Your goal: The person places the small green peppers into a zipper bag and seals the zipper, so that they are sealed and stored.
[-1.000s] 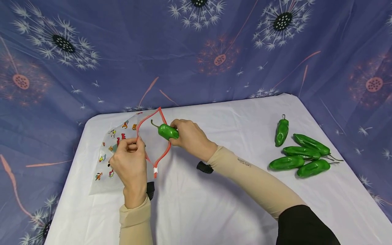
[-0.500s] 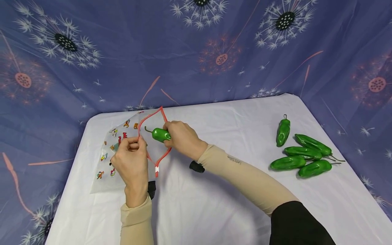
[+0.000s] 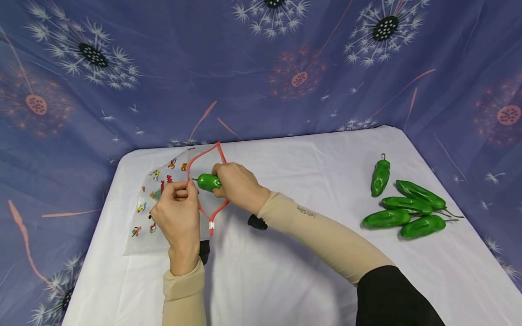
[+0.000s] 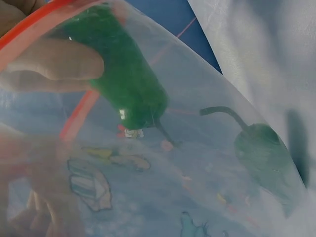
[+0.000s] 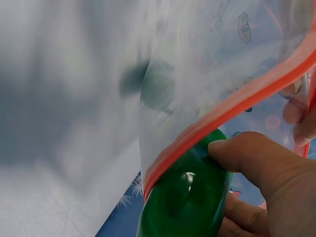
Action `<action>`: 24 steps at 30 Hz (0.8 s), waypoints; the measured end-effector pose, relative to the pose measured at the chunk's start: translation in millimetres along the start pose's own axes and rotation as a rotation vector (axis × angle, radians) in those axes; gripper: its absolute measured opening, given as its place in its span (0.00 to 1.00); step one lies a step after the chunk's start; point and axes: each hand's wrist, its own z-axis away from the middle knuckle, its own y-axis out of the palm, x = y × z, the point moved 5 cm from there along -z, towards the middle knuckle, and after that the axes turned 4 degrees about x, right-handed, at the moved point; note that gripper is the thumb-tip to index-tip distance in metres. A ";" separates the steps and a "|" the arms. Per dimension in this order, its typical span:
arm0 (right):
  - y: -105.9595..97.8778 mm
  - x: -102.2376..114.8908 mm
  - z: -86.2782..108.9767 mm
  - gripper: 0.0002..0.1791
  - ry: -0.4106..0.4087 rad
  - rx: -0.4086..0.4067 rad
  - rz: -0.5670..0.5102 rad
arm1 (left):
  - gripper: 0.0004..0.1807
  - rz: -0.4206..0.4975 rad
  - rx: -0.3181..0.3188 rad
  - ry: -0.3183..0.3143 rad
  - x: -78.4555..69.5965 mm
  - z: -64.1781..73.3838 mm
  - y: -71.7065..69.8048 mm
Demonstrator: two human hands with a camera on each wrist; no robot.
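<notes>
A clear zip bag (image 3: 140, 222) with cartoon prints has its red-edged mouth spread apart. My left hand (image 3: 177, 222) pinches the near part of this red edge (image 3: 200, 155). In my right hand (image 3: 240, 185) is a green pepper (image 3: 209, 182), held by its blunt end with the stem pointing left into the mouth. Through the plastic, the left wrist view shows the held pepper (image 4: 128, 74) and my right fingers inside the rim. Another green pepper (image 4: 261, 153) lies deeper in the bag. The right wrist view has the thumb along the held pepper (image 5: 185, 197), just past the red rim.
Several green peppers (image 3: 386, 218) lie on the right side of the white-covered table (image 3: 285, 262), one standing apart (image 3: 381, 176) behind the others. A white slider (image 3: 211, 225) sits at the near end of the bag's zip. Purple patterned cloth (image 3: 244, 68) hangs behind the table.
My right hand has moved left, carrying the pepper from the bag's mouth further in toward the left hand. The left hand keeps its pinch on the edge; the view has shifted slightly.
</notes>
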 end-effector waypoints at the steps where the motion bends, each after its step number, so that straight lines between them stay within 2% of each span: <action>1: 0.7 0.8 -0.6 0.14 -0.002 0.004 0.004 | 0.05 0.001 -0.001 -0.001 0.0 0.0 -0.1; 9: 6.3 7.0 -6.1 0.15 -0.003 0.021 0.035 | 0.06 -0.004 -0.006 0.000 -0.2 -1.0 -1.5; 19: 1.9 7.3 -6.9 0.15 0.001 -0.010 0.060 | 0.05 -0.002 -0.023 0.017 -0.5 -2.5 -1.8; 24: -5.5 0.8 -0.2 0.20 0.009 -0.029 0.027 | 0.05 -0.008 -0.027 0.014 0.2 -2.7 -3.3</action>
